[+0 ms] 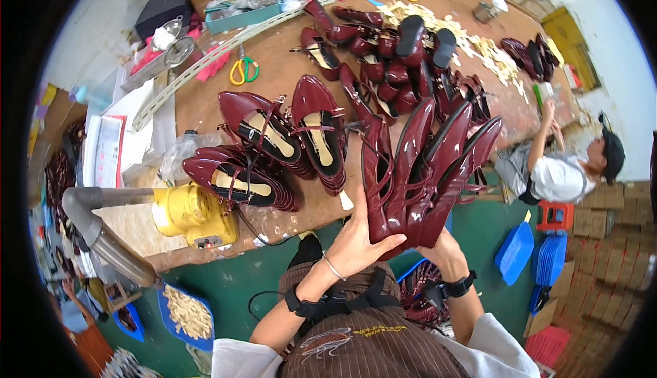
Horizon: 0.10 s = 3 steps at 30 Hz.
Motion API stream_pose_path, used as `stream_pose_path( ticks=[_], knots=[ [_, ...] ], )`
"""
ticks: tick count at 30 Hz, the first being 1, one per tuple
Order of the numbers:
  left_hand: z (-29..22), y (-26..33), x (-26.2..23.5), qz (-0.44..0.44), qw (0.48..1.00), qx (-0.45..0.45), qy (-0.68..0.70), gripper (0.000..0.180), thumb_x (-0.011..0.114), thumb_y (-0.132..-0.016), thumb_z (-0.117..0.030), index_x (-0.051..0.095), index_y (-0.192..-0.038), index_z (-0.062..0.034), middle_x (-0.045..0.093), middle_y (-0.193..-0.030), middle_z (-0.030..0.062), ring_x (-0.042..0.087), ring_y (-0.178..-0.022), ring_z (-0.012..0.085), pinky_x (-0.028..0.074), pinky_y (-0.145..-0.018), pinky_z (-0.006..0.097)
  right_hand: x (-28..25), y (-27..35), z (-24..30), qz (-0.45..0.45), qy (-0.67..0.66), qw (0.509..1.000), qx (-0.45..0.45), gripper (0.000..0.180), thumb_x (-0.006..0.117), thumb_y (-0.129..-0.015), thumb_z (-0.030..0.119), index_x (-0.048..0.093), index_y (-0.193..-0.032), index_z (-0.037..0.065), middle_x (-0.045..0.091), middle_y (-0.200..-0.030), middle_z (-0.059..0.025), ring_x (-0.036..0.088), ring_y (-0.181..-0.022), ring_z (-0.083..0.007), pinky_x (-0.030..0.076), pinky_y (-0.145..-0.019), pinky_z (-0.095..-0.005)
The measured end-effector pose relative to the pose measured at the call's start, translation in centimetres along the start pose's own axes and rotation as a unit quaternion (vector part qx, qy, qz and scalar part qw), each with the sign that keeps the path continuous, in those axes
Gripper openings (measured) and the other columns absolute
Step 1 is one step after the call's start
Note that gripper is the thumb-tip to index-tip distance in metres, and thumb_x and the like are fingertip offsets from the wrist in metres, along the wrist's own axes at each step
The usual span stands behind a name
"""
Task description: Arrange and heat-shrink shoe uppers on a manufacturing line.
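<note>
Between my two hands I hold several glossy burgundy strap shoes (413, 166), pressed side by side with toes pointing up and away from me. My left hand (359, 241) is closed round the heel end on the left, its thumb lying across the near end. My right hand (445, 255) grips the other side, its fingers partly hidden behind the shoes. Left of the bundle, on the table (301, 231), stand three stacks of nested burgundy shoes (318, 128) with beige insoles. Beyond the held shoes lies a heap of similar shoes (393, 70), some with dark soles upward.
A yellow machine (191, 214) with a grey pipe (109, 231) stands at the table's left edge. Scissors (244, 70) and a long perforated metal strip (219, 53) lie farther back. Beige pieces (472, 43) litter the far side. A co-worker (564, 166) is at the right.
</note>
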<state>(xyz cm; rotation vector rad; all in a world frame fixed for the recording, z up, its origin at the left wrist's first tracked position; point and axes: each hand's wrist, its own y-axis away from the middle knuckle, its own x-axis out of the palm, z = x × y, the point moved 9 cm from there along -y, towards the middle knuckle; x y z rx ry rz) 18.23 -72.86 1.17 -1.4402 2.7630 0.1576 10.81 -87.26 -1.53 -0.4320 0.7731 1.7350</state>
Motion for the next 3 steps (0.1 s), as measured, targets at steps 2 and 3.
stream_pose_path(
  ticks=[2, 3],
  knots=[
    [-2.0, 1.0, 0.0, 0.064, 0.998, -0.024, -0.007, 0.11, 0.073, -0.074, -0.044, 0.004, -0.142, 0.0062, 0.042, -0.132, 0.0301, 0.048, -0.119, 0.0403, 0.036, -0.102, 0.04, 3.2, 2.9, -1.1, -0.104, -0.605, 0.772, 0.162, 0.048, 0.058, -0.084, -0.001, 0.048, -0.129, 0.013, 0.058, -0.12, -0.0097, 0.057, -0.106, -0.0306, 0.045, -0.093, -0.0373],
    [-2.4, 2.3, 0.0, 0.074, 0.997, -0.026, -0.003, 0.109, 0.073, -0.074, -0.044, 0.005, -0.143, 0.0038, 0.042, -0.132, 0.0289, 0.047, -0.12, 0.0401, 0.036, -0.102, 0.04, 4.0, 4.6, -0.8, -0.118, -0.609, 0.767, 0.167, 0.048, 0.058, -0.084, -0.001, 0.048, -0.129, 0.013, 0.058, -0.12, -0.0097, 0.057, -0.106, -0.0306, 0.045, -0.093, -0.0373]
  ],
)
